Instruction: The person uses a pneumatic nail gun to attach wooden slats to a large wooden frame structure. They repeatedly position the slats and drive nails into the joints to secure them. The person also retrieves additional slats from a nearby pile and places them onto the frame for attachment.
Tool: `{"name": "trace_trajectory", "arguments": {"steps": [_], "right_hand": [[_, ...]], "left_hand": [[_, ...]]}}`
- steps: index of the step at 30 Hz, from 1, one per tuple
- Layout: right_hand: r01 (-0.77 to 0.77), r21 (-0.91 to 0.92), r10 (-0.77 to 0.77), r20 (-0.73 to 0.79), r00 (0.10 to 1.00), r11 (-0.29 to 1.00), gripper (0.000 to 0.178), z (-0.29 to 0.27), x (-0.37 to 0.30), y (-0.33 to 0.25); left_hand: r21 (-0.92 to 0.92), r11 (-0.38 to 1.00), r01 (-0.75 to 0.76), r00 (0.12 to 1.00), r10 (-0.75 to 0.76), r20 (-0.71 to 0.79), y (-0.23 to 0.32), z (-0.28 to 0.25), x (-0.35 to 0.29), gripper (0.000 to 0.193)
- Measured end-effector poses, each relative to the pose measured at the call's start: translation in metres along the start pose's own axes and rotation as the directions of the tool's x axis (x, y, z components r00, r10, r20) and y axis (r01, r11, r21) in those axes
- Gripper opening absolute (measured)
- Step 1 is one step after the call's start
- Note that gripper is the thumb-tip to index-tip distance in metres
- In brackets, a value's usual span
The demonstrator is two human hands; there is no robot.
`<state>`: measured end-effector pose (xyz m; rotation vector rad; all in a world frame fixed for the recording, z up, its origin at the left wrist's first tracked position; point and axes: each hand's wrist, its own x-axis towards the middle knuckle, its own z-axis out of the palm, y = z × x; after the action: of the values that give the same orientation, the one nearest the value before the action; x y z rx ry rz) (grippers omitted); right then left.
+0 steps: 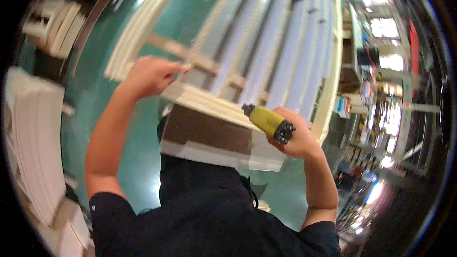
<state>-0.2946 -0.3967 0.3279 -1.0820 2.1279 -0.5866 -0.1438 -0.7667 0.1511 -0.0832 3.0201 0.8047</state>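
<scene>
My right hand [301,135] is wrapped round a yellow-green power tool with a black end, which looks like a cordless screwdriver [267,120]. Its black nose points left, above the near end of a long slatted wooden frame [209,97]. At that frame's near left corner is my left hand [151,77], its fingers curled and the thumb and forefinger pinched together. Whatever lies between those fingertips is too small and blurred to make out. Grey-blue strips [254,62] run lengthwise between the frame's pale slats.
A brown panel with a white border [209,131] sits between my body and the frame. Long cream strips [135,35] lie along the left side. Stacked pale boards [38,133] stand farther left on the green floor [88,114]. Cluttered shelving [354,109] lines the right.
</scene>
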Motion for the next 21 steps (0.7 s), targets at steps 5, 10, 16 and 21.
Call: {"name": "trace_trajectory", "arguments": {"steps": [5, 10, 16, 21], "right_hand": [[-0.209, 0.137, 0.245, -0.358, 0.901, 0.968, 0.036, -0.040, -0.190, 0.091], [0.035, 0.705, 0.631, -0.654, 0.417, 0.708, 0.044, 0.018, -0.425, 0.218], [0.049, 0.904, 0.889, -0.427, 0.168, 0.425, 0.039, 0.064, -0.560, 0.355], [0.023, 0.849, 0.830, -0.522, 0.196, 0.528, 0.038, 0.031, -0.567, 0.463]], "left_hand": [[-0.033, 0.995, -0.089, 0.987, 0.084, -0.140, 0.003, 0.010, -0.002, 0.040], [0.015, 0.997, 0.076, 0.856, -0.058, -0.515, 0.093, 0.054, 0.005, 0.022], [-0.428, 0.880, -0.206, 0.978, 0.184, -0.092, 0.439, 0.214, 0.069, 0.016], [-0.727, 0.602, -0.329, 0.626, 0.716, 0.310, 0.689, 0.370, 0.082, 0.033]]}}
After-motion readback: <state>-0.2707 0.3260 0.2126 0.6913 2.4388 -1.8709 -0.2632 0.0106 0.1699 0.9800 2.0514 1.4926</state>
